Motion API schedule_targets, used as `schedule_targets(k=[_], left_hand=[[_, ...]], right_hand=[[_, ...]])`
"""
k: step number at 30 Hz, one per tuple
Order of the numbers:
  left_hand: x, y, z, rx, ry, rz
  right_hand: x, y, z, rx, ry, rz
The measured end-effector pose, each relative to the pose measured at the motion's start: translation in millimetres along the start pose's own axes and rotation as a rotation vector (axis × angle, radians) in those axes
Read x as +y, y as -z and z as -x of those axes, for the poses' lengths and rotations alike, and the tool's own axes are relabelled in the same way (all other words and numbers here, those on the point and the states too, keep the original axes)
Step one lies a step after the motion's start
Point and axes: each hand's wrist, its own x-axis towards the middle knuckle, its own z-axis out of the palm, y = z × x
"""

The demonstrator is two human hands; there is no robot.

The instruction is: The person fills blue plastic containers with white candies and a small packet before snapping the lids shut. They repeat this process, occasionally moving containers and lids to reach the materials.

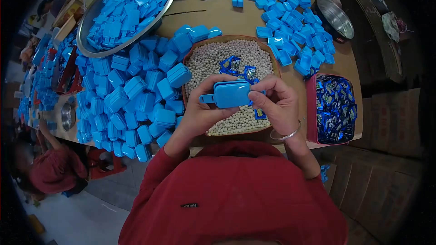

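A small blue plastic case (232, 94) with a tab at its left end is held up in both hands. My left hand (203, 107) is closed round its left side. My right hand (278, 103) pinches the right end between thumb and fingers. Below the case stands a wide basket (190, 55) filled with small pale round pellets (213, 52). On the pellets lie several shiny blue packets (230, 65), partly hidden by my hands. Whether the case is fully closed cannot be made out.
Closed blue cases (136, 86) are heaped on the left. A metal basin (170, 0) of flat blue lids stands behind them. Open blue boxes (290, 22) lie at the far right, near a metal pan (335, 16). A pink bin (311, 113) holds blue packets. Another person (56, 170) sits at left.
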Motion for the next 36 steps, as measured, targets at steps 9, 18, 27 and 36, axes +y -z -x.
schedule_targets(k=[9,18,27,36], left_hand=[[1,1,0,0.011,0.004,-0.059],[5,5,4,0.036,0.101,0.087],[-2,7,5,0.035,-0.014,0.069],[3,8,2,-0.03,0.016,0.111]], right_hand=[[3,1,-1,-0.006,-0.02,0.02],[5,3,-1,-0.008,-0.004,0.11],[10,-1,-6,-0.098,-0.057,0.039],[20,-7,-9,-0.063,0.055,0.029]])
